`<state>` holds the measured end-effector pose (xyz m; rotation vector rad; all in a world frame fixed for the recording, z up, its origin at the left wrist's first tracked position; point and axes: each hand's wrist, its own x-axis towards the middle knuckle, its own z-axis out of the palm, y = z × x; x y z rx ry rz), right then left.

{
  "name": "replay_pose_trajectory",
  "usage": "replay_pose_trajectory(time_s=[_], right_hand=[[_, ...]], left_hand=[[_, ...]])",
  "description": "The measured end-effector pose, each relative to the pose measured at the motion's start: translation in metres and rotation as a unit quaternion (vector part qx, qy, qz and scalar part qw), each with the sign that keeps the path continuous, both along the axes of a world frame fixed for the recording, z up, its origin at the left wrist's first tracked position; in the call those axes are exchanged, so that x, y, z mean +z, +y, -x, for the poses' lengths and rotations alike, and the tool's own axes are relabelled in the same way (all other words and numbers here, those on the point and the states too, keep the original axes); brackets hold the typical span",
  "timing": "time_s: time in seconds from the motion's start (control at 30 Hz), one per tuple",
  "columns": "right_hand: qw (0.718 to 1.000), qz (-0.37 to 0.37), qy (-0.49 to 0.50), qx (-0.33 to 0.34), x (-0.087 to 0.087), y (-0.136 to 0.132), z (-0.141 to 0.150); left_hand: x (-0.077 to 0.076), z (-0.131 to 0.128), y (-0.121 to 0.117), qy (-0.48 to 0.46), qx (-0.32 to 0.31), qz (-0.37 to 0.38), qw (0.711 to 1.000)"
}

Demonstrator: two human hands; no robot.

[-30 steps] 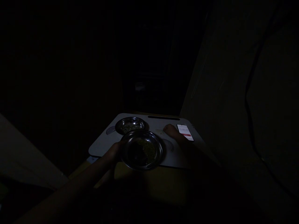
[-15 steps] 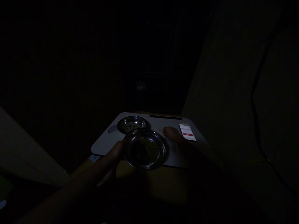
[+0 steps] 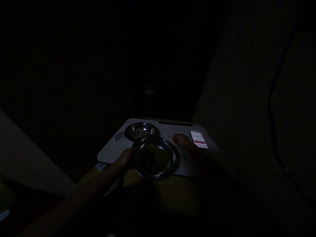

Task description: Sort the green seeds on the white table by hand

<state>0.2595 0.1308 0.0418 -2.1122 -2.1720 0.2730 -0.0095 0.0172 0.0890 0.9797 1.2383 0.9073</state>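
My left hand (image 3: 124,158) grips the left rim of a shiny steel bowl (image 3: 172,161), its thumb over the edge. Small greenish grains (image 3: 160,157) lie in the right part of the bowl, while the left part of its bottom is dark. Just right of the bowl, apart from it, my right hand (image 3: 183,141) hovers over the white table with its fingers curled; whatever they hold is lost in shadow. Behind the held bowl, a second steel bowl (image 3: 150,126) stands on the table with pale grains (image 3: 138,133) in it, partly covered by the near bowl's rim.
The small white table (image 3: 112,148) has a dark slot (image 3: 175,123) along its far edge. A phone (image 3: 198,139) with a lit screen lies at the right. A dark cable (image 3: 271,121) hangs along the right wall. Most of the room is very dark.
The whole view has shifted very slightly. Both hands and the bowls keep practically the same places relative to each other.
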Motion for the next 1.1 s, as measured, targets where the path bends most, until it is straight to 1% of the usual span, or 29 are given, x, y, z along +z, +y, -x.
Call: replay_pose_trajectory(time_s=[0.07, 0.2, 0.27, 0.43, 0.53, 0.67, 0.77, 0.83, 0.97, 1.1], right_hand=[[1.000, -0.008, -0.008, 0.004, 0.000, 0.000, 0.001], [1.000, -0.013, -0.023, 0.007, 0.001, 0.000, 0.000], [0.999, -0.024, -0.023, 0.010, 0.000, 0.000, -0.002], [0.999, -0.035, 0.010, 0.015, 0.001, 0.001, -0.006], [0.997, -0.049, 0.058, 0.026, 0.010, 0.000, -0.006], [0.979, -0.116, 0.144, 0.083, 0.031, -0.003, 0.002], [0.963, -0.146, 0.186, 0.132, 0.047, -0.013, 0.011], [0.954, -0.148, 0.206, 0.159, 0.055, -0.024, 0.017], [0.943, -0.118, 0.236, 0.202, 0.061, -0.046, 0.027], [0.944, -0.116, 0.209, 0.227, 0.058, -0.056, 0.029]], left_hand=[[0.000, 0.000, 0.000, -0.002, 0.006, 0.012, 1.000], [0.000, 0.001, 0.000, 0.011, -0.019, -0.005, 1.000], [0.000, 0.001, -0.001, 0.023, -0.020, -0.011, 0.999], [0.001, -0.001, -0.002, 0.025, -0.014, 0.004, 1.000], [-0.001, 0.000, -0.001, 0.009, -0.024, -0.008, 1.000], [-0.008, 0.001, 0.003, -0.012, -0.034, -0.016, 0.999], [-0.013, 0.001, 0.007, -0.020, -0.034, -0.007, 0.999], [-0.013, 0.000, 0.008, -0.025, -0.032, -0.001, 0.999], [-0.008, -0.004, 0.007, -0.015, -0.015, 0.017, 1.000], [-0.003, -0.006, 0.005, -0.027, -0.021, 0.023, 0.999]])
